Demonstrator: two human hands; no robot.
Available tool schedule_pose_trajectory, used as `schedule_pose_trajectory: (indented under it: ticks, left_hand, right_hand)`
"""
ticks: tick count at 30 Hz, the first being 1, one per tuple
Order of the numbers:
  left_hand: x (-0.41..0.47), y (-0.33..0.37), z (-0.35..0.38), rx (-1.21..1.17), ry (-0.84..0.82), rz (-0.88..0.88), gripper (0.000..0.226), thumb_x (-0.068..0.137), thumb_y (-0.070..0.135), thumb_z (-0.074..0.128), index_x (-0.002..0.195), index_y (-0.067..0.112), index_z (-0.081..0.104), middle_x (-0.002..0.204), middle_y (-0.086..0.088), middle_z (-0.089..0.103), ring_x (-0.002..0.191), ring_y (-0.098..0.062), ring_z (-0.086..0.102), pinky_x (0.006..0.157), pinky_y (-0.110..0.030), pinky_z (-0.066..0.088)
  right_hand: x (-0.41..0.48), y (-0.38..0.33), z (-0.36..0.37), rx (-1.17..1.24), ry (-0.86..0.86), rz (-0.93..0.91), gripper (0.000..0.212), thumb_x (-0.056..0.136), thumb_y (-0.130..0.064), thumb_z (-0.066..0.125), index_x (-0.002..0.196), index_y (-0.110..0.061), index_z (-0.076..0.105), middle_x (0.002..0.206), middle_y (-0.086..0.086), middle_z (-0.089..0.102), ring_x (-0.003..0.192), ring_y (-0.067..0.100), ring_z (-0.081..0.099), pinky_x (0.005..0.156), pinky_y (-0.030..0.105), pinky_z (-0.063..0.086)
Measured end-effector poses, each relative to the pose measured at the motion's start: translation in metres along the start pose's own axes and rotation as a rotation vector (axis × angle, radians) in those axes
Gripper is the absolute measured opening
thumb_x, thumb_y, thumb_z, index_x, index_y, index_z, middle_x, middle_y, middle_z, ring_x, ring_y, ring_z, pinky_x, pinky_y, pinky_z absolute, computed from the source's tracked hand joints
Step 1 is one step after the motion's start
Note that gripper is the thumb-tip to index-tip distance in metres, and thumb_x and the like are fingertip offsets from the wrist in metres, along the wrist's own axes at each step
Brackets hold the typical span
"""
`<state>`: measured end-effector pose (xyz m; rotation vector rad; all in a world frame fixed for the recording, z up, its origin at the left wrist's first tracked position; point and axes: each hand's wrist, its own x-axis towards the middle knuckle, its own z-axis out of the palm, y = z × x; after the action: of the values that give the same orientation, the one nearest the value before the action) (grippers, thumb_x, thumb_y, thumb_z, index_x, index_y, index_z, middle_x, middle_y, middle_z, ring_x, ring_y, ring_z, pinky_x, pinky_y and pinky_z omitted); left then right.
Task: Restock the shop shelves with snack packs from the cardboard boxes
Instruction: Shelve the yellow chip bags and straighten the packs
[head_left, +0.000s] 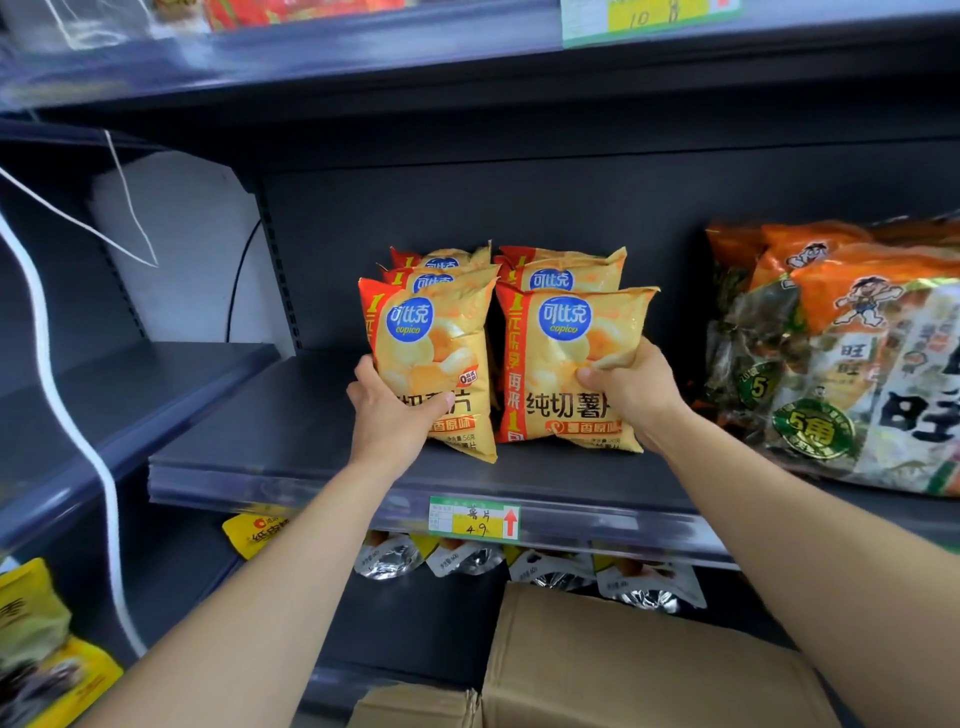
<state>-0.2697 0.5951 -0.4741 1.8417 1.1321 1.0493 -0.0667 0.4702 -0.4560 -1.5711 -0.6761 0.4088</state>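
Observation:
Two rows of yellow-orange Copico chip packs stand upright on the dark shelf (291, 431). My left hand (387, 415) grips the lower left edge of the front left pack (434, 338). My right hand (631, 389) pinches the lower right side of the front right pack (566, 358). Behind each front pack stand more of the same packs (563, 270). An open cardboard box (639, 670) sits below, its flaps in view at the bottom.
Large orange and green rice cracker bags (852, 353) fill the shelf's right side. A price tag (474, 519) hangs on the shelf edge. Silver pouches (462, 558) hang on the shelf beneath. Yellow packs (36, 644) lie at lower left. A white cord (62, 410) runs down the left.

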Motion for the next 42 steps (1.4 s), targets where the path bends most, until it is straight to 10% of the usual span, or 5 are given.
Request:
schedule_pose_trajectory:
  ticks: [14, 20, 26, 42]
  left_hand:
    - [0.014, -0.001, 0.009, 0.15, 0.074, 0.012, 0.116, 0.074, 0.034, 0.08, 0.15, 0.021, -0.006, 0.146, -0.011, 0.028, 0.133, -0.032, 0.031, 0.1, -0.048, 0.039]
    - [0.018, 0.006, 0.02, 0.235, 0.078, -0.015, 0.122, 0.071, 0.045, 0.079, 0.15, 0.02, -0.01, 0.147, -0.011, 0.026, 0.134, -0.031, 0.03, 0.101, -0.052, 0.039]
    - [0.021, -0.012, 0.004, 0.078, -0.169, -0.004, 0.127, 0.068, 0.028, 0.082, 0.148, 0.035, -0.016, 0.153, -0.003, 0.016, 0.14, -0.027, 0.025, 0.112, -0.052, 0.03]
    - [0.018, -0.017, -0.003, 0.062, -0.118, 0.047, 0.116, 0.072, 0.014, 0.081, 0.151, 0.028, -0.002, 0.148, -0.008, 0.022, 0.135, -0.027, 0.032, 0.109, -0.047, 0.032]
  right_hand:
    - [-0.003, 0.006, 0.032, -0.242, 0.277, -0.067, 0.054, 0.079, -0.029, 0.072, 0.124, -0.02, 0.043, 0.126, 0.003, 0.051, 0.117, 0.028, 0.051, 0.095, 0.055, 0.045]
    - [-0.025, 0.009, 0.046, -0.417, 0.363, -0.073, 0.09, 0.085, -0.031, 0.067, 0.151, -0.018, 0.007, 0.153, 0.008, 0.017, 0.136, 0.034, 0.027, 0.108, 0.052, 0.028]
    - [-0.035, 0.02, 0.048, -0.459, 0.407, -0.22, 0.082, 0.083, -0.027, 0.07, 0.146, -0.014, 0.019, 0.147, 0.007, 0.024, 0.131, 0.03, 0.033, 0.103, 0.051, 0.035]
    - [-0.034, 0.019, 0.036, -0.495, 0.348, -0.113, 0.086, 0.092, -0.02, 0.057, 0.152, -0.012, -0.005, 0.157, 0.008, 0.011, 0.137, 0.036, 0.026, 0.108, 0.051, 0.028]
